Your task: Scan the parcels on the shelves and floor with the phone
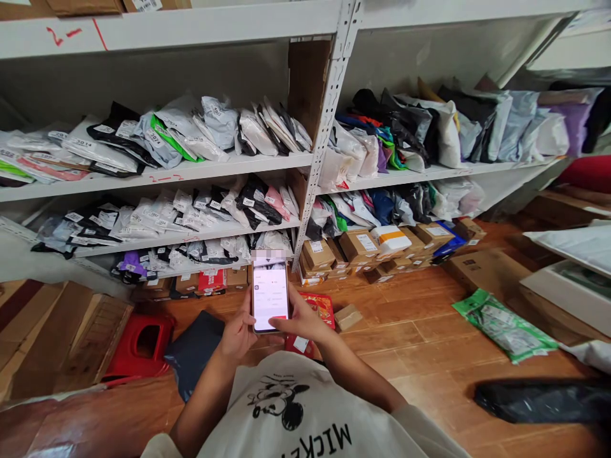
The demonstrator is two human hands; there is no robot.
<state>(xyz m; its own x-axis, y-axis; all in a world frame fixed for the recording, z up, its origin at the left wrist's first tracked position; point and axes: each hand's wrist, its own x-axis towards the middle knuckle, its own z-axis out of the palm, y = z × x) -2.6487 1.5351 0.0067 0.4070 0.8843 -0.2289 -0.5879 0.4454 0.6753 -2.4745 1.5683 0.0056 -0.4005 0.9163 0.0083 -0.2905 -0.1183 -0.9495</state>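
Both my hands hold a lit smartphone [270, 295] upright in front of my chest. My left hand [237, 332] wraps round its left edge and lower corner. My right hand [304, 317] grips the right edge, its thumb lying across the bottom of the screen. Below the phone on the wooden floor lie a red packet [323, 308] and a dark grey mailer bag [193, 348]. My white printed T-shirt [305, 413] fills the bottom of the view.
White metal shelves [305, 191] ahead hold several labelled mailer bags. Small cardboard boxes [363, 248] are stacked on the floor under the right bay. A red stool [143, 346] and flattened cartons [52, 331] lie left. A green packet [506, 324] and a black bag [539, 401] lie right.
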